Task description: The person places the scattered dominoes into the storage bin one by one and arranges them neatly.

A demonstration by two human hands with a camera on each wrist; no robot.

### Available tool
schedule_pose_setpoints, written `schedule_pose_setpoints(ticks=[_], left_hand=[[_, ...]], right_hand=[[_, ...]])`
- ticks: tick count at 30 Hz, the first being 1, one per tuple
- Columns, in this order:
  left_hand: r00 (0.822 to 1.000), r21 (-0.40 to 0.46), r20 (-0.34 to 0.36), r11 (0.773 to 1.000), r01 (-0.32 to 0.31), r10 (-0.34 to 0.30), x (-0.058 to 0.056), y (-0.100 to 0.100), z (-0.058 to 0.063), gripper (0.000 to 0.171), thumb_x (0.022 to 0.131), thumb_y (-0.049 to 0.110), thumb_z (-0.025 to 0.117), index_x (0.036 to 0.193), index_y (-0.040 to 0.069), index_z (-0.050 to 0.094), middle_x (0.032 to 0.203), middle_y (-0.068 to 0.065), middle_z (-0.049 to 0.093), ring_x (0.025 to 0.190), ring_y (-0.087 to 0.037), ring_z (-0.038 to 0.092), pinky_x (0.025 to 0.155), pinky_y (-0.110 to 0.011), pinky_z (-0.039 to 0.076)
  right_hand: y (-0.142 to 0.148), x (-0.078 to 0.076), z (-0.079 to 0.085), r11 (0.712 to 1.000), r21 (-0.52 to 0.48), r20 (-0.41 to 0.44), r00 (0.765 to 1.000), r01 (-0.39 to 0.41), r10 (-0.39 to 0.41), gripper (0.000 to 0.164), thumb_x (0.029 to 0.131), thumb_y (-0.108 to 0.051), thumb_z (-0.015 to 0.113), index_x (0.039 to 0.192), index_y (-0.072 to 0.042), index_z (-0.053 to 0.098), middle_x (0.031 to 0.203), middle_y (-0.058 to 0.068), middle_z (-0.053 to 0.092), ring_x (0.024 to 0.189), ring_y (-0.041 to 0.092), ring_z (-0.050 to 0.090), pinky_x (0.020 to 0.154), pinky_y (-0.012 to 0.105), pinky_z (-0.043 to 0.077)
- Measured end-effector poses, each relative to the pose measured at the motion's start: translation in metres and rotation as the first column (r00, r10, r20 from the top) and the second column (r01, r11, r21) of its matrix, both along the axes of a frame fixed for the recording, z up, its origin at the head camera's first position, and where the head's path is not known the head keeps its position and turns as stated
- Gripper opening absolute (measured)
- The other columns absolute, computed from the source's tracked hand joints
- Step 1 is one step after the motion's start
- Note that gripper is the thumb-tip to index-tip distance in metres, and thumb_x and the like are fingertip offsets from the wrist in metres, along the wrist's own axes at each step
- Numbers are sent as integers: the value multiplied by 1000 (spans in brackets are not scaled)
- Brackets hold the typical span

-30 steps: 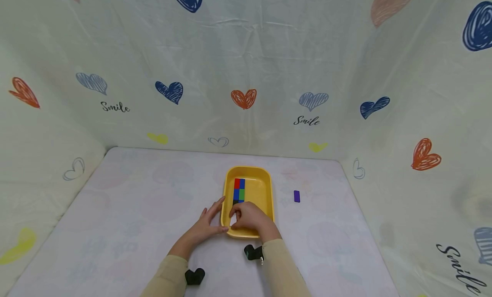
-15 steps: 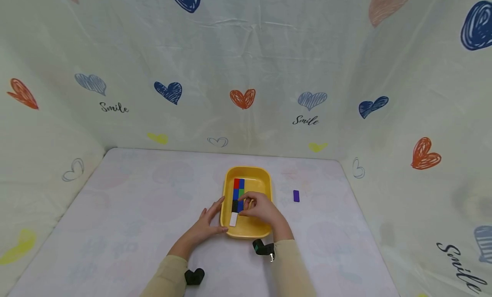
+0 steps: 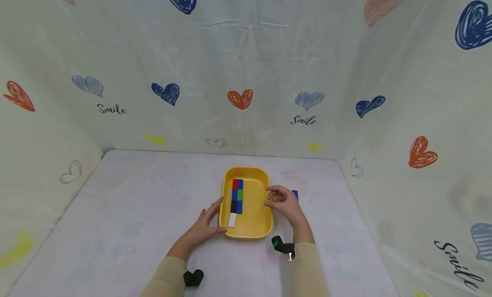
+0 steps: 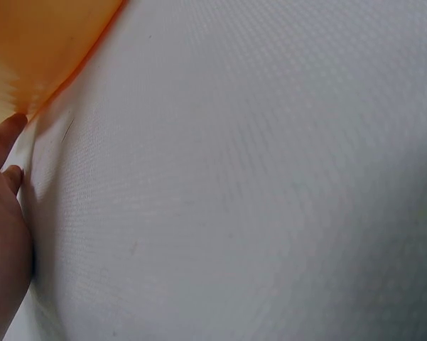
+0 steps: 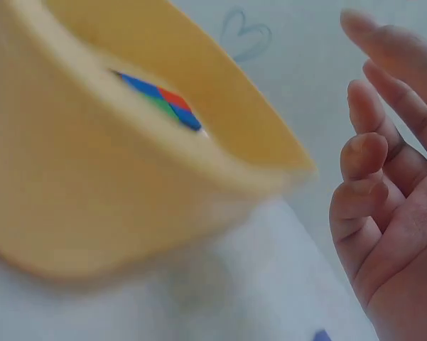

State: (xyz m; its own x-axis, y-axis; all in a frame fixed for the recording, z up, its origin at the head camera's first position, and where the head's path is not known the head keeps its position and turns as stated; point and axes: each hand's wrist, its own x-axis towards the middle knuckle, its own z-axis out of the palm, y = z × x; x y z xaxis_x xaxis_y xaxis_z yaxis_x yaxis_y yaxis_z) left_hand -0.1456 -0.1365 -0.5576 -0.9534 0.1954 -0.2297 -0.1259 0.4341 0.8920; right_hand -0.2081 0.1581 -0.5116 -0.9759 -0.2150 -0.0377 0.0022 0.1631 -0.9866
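A yellow tray point(image 3: 255, 213) holds two side-by-side columns of small coloured blocks: red point(image 3: 235, 183), blue and green point(image 3: 240, 195) at the far end, then black point(image 3: 233, 207) and blue, with a white block point(image 3: 232, 220) nearest me. My left hand point(image 3: 201, 227) touches the tray's left side, fingers extended and thumb at the near corner. Over the tray's right edge is my right hand point(image 3: 287, 206), holding nothing; in the right wrist view its fingers point(image 5: 364, 156) are loosely bent, beside the tray. A purple block point(image 3: 295, 193) lies right of the tray, partly hidden behind that hand.
The tray stands on a white-covered table point(image 3: 134, 211). A pale curtain point(image 3: 269, 66) with printed hearts surrounds the table's back and sides. Each wrist carries a small black device point(image 3: 283, 246).
My right hand has let go of the white block, risen from the tray and moved right toward its right edge. My left hand stays at the tray's left side.
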Motion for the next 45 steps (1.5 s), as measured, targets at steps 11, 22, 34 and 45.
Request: schedule_pose_setpoints(ticks=[11,22,34,45], left_hand=[[1000,7,-5,1000,5,-5,1,0,1,101,73,38,84,155,35,26,152,-7,40,148,-28,6,116,-47,-10],[1000,15,2,1000,-15,15,1,0,0,100,72,38,84,154,35,27,152,-9,40,148,-30,6,116,-49,-11],[1000,7,10,1000,-24,24,2,3,0,99,73,36,84,154,37,28,152,-8,40,148,-29,6,116,-49,-11],[999,-3,8,999,-32,32,2,3,1,99,73,36,84,154,38,28,152,-9,39,148,-29,6,115,-50,-11]], right_hand=[[60,0,-19,990,61,97,986,131,-136,47,81,0,77,125,4,59,91,9,58,68,15,49,56,21,45],[91,-10,-44,978,58,118,971,200,-206,52,78,2,79,126,3,59,85,3,58,68,10,55,57,21,46],[97,-17,-55,973,90,165,960,212,-225,56,81,1,76,132,-1,55,79,0,60,56,9,46,49,22,39],[95,-29,-52,961,189,209,948,200,-238,60,82,-4,77,137,-3,53,65,0,57,49,11,46,45,22,40]])
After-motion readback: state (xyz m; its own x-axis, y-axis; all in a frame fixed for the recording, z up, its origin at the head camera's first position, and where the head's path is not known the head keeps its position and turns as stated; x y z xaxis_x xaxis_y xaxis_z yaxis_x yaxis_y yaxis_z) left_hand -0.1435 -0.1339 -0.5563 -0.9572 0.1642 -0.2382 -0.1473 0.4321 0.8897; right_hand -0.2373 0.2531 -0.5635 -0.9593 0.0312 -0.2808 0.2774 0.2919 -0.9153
